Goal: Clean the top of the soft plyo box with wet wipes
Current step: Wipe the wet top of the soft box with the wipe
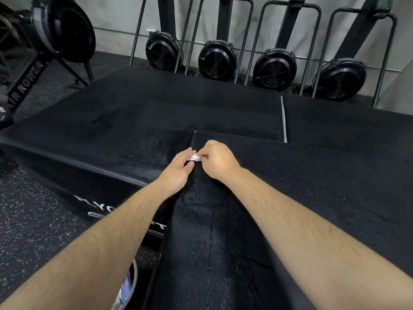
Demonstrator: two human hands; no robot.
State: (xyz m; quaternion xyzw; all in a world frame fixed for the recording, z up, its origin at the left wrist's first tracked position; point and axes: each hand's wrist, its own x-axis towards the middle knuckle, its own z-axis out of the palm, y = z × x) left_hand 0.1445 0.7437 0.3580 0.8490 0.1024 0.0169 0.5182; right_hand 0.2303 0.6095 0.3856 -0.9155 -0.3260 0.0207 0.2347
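A black soft plyo box (312,186) fills the lower right, its textured top showing damp streaks. Over its far left corner both hands meet on a small crumpled white wet wipe (194,158). My left hand (178,173) pinches the wipe between thumb and fingers. My right hand (218,163) has its fingers curled round the wipe's other end. Most of the wipe is hidden between the fingers.
A lower black plyo box (134,121) with white lettering on its side lies to the left, another (348,121) at the back right. Several upright rowers with fan housings (218,59) line the wall. An air rower (55,30) stands at the far left on speckled rubber floor (33,220).
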